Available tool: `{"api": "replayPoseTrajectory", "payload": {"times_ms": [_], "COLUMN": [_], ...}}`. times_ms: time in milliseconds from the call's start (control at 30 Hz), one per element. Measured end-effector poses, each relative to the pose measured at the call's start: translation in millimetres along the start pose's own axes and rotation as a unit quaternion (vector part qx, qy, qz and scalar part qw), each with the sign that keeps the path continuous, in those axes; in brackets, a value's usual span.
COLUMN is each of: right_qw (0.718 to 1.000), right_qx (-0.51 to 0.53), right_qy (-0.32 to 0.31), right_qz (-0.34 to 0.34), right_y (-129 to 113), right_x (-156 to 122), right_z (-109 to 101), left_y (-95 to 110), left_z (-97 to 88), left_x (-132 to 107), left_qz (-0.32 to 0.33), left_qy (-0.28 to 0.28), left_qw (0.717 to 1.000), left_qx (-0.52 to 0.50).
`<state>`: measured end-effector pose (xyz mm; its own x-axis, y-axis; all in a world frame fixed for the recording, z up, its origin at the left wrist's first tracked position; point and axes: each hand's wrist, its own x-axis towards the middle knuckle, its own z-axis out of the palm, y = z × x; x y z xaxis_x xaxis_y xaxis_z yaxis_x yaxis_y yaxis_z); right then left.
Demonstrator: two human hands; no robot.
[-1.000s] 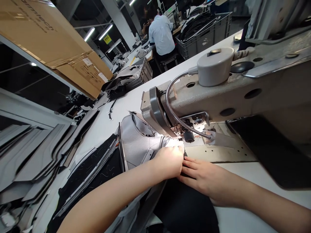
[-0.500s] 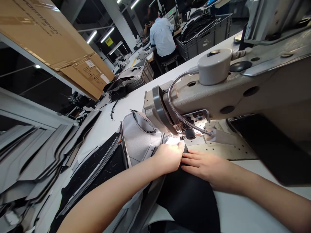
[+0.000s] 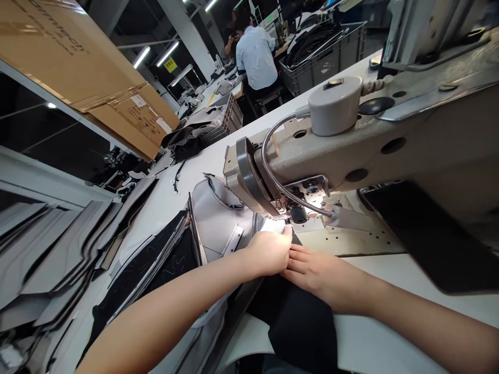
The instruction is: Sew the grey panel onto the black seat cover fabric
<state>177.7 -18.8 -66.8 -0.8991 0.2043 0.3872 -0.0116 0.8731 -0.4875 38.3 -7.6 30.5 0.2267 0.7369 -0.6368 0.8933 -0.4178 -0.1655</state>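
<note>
My left hand (image 3: 270, 253) is closed in a pinch at the edge of the work, just in front of the lit needle area of a sewing machine (image 3: 335, 156). Grey mesh fabric (image 3: 213, 223) with sewn seams spreads to the left of the machine head. A black fabric piece (image 3: 300, 327) runs from under both hands down over the table's front edge. My right hand (image 3: 319, 275) lies on that black piece with fingers stretched out, their tips against the left hand. The stitching point and my left fingertips are partly hidden.
A dark phone-like slab (image 3: 432, 234) lies right of the machine bed. Stacked grey panels (image 3: 58, 254) and black fabric strips (image 3: 156, 275) lie left. A cardboard box (image 3: 78, 57) stands upper left. Beyond the table, a person (image 3: 257, 57) sits near a grey crate (image 3: 323, 72).
My right hand has slid slightly left, against the left hand. The black fabric's lower part has shifted and now hangs narrower, with a bent outline. The whole view has moved a little.
</note>
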Motion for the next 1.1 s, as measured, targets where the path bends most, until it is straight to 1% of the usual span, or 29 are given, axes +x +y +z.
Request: {"api": "replayPoseTrajectory", "payload": {"times_ms": [67, 133, 233, 300, 367, 467, 533, 600, 700, 767, 867, 1000, 1100], "right_qw": [1.0, 0.998, 0.994, 0.994, 0.997, 0.994, 0.987, 0.982, 0.983, 0.985, 0.984, 0.98, 0.984], "right_qx": [0.025, 0.058, 0.082, 0.063, 0.012, -0.095, -0.151, -0.173, -0.157, -0.132, -0.118, -0.111, -0.072], "right_qy": [0.013, 0.0, -0.059, -0.084, -0.08, -0.043, -0.019, 0.001, 0.01, -0.005, -0.03, -0.059, -0.069], "right_qz": [0.0, -0.015, -0.029, -0.024, -0.008, 0.033, 0.06, 0.077, 0.098, 0.114, 0.133, 0.154, 0.146], "right_y": [3.4, 4.9, 1.3, -5.4, -14.4, -28.5, -35.1, -38.1, -38.7, -39.4, -44.3, -53.6, -57.4], "right_x": [1.9, 0.4, -5.5, -6.5, -1.3, 15.6, 27.1, 34.7, 37.5, 36.4, 34.9, 35.4, 34.6], "right_z": [-3.7, -9.3, -15.1, -12.6, -3.6, 18.3, 32.6, 42.4, 46.8, 45.4, 43.3, 44.1, 43.0], "left_y": [4.2, 7.3, 5.2, -2.2, -12.1, -23.2, -23.5, -18.6, -8.8, -5.1, -5.0, -5.9, 1.0], "left_z": [5.9, 13.7, 24.9, 27.1, 22.1, 5.0, -5.9, -11.7, -8.9, -2.9, 4.6, 7.3, 9.7], "left_x": [1.2, -2.9, -16.2, -24.8, -29.7, -29.8, -27.7, -25.8, -23.0, -20.1, -13.9, -3.4, 1.1], "left_qz": [-0.018, -0.036, -0.054, -0.04, 0.001, 0.053, 0.056, 0.044, 0.025, 0.02, 0.018, 0.002, -0.005], "left_qy": [0.024, 0.027, -0.007, -0.027, -0.04, -0.061, -0.079, -0.093, -0.104, -0.099, -0.077, -0.026, 0.014], "left_qw": [1.0, 0.999, 0.998, 0.999, 0.999, 0.995, 0.994, 0.992, 0.991, 0.992, 0.993, 0.996, 0.998], "left_qx": [-0.001, -0.012, -0.026, -0.022, -0.025, -0.05, -0.06, -0.066, -0.075, -0.079, -0.084, -0.082, -0.064]}}
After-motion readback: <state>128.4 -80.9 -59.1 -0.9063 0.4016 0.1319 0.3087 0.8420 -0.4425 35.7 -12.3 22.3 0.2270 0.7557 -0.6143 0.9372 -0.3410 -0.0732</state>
